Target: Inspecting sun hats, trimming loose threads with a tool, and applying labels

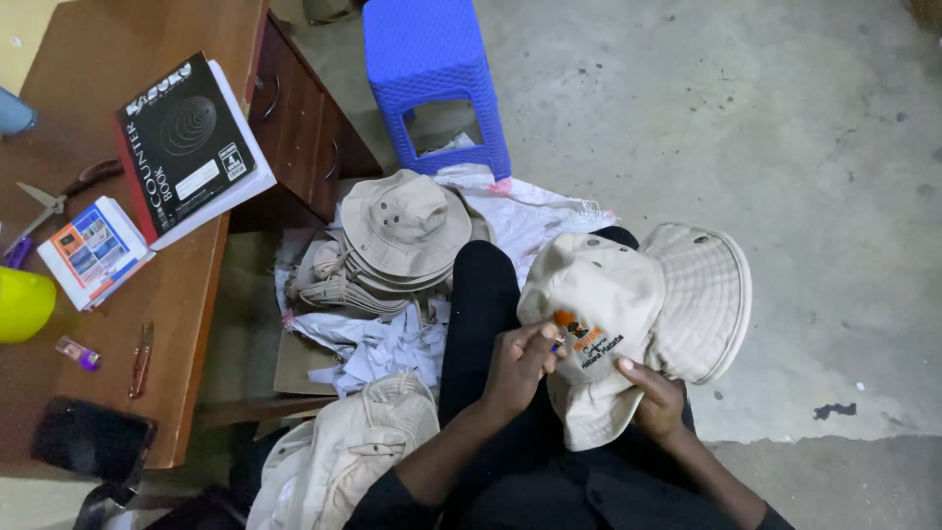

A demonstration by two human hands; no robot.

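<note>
On the person's lap, over black trousers, lies a beige bucket hat (608,324) with an embroidered patch on its crown; its quilted brim flips up to the right. The right hand (655,400) holds the hat from below, thumb pressed on the crown fabric and the other fingers hidden beneath it. The left hand (518,363) pinches its fingertips shut at the edge of the embroidery around something small and bluish; what that item is cannot be made out.

Left of the knee, a stack of matching hats (397,240) sits on the floor among white paper scraps (378,348), with a crumpled white sack (530,211) behind it and a blue plastic stool (432,69) further back. Another heap of beige hats (339,456) is cut off by the bottom edge.

Along the left stands a wooden desk (108,59) carrying a black counter book (186,142), a small printed box (95,250), scissors (49,201), a red-handled thread snip (142,361), a lighter (77,351) and a dark phone (90,437). A yellow object (22,304) and a blue-grey one at the left edge are too cropped to identify.
</note>
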